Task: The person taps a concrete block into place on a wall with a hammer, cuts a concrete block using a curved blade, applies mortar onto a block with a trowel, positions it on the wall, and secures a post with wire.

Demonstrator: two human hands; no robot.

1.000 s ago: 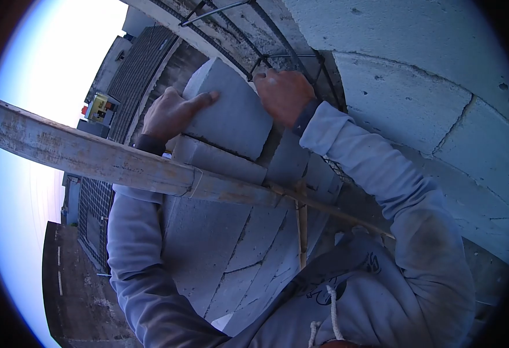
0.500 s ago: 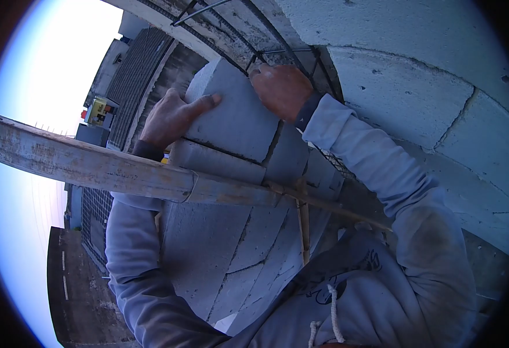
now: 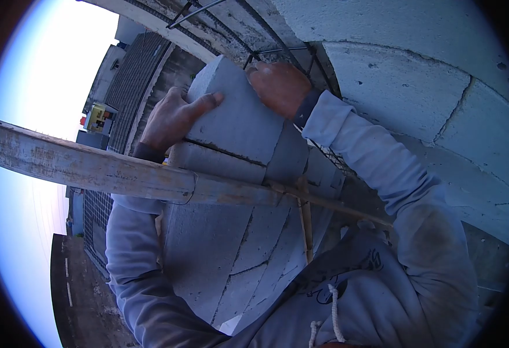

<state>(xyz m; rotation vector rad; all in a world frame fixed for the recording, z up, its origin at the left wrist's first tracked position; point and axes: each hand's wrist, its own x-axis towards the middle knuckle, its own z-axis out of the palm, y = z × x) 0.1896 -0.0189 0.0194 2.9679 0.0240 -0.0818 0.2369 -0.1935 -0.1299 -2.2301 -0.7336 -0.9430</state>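
Note:
A pale grey concrete block (image 3: 229,122) sits on top of the block wall, above a lower block (image 3: 217,162). My left hand (image 3: 173,119) grips its outer left side, thumb lying over the near face and fingers round the far edge. At the block's right edge is my right hand (image 3: 278,87), closed, with its fingertips hidden beside the steel rebar (image 3: 253,55). The block's lower right side meets a neighbouring block (image 3: 289,153) with almost no gap showing. A dark joint line runs under the block.
A weathered pole (image 3: 92,168) crosses in front of the wall over my left forearm. A thin wooden strip (image 3: 336,206) extends from it to the right. A larger block wall (image 3: 399,87) stands at right. Roofs (image 3: 135,75) lie far below at left.
The dark gap between the held block and its neighbour on the right has narrowed to a thin line. Both hands keep nearly the same places on the block.

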